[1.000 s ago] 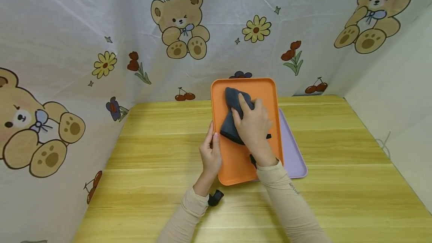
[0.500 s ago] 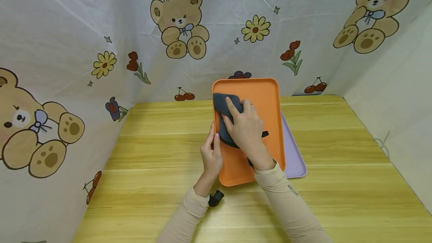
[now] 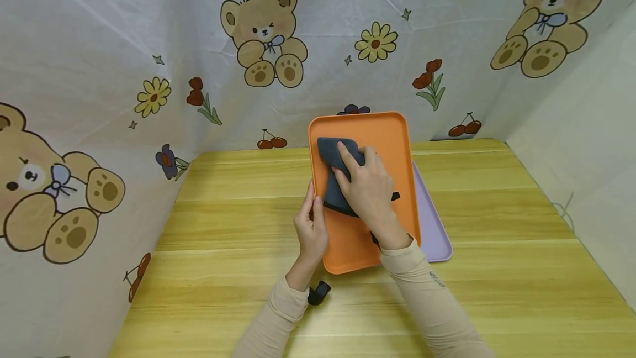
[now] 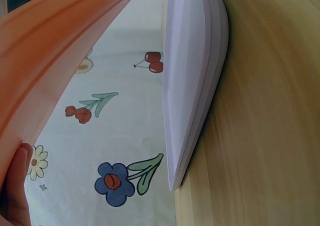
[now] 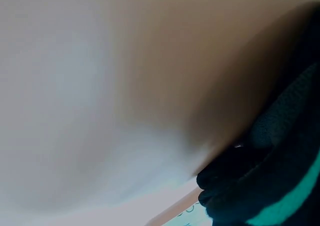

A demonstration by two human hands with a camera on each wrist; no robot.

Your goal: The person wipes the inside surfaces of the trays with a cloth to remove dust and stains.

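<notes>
An orange tray [image 3: 358,253] is held up at a tilt above the table. My left hand [image 3: 312,228] pinches its left rim, thumb in front and fingers behind. A dark blue-grey cloth [image 3: 338,195] lies bunched against the tray's inner face. My right hand [image 3: 370,187] grips the cloth and presses it there, the index finger stretched along it. In the left wrist view the tray's underside [image 4: 55,51] shows, with left fingertips [image 4: 19,181] at its edge. The right wrist view is mostly blurred, with dark fabric [image 5: 265,171] at its right.
Behind the orange tray, a light purple tray [image 3: 434,225] lies on the wooden table [image 3: 238,225]; its edge looks layered in the left wrist view. A black device [image 3: 319,293] sits at my left wrist. A bear-print curtain [image 3: 328,26] stands behind the table.
My right hand has slid the cloth left towards the tray's left rim, then slightly back right. The left hand keeps its hold, and the tray has shifted only a little.
</notes>
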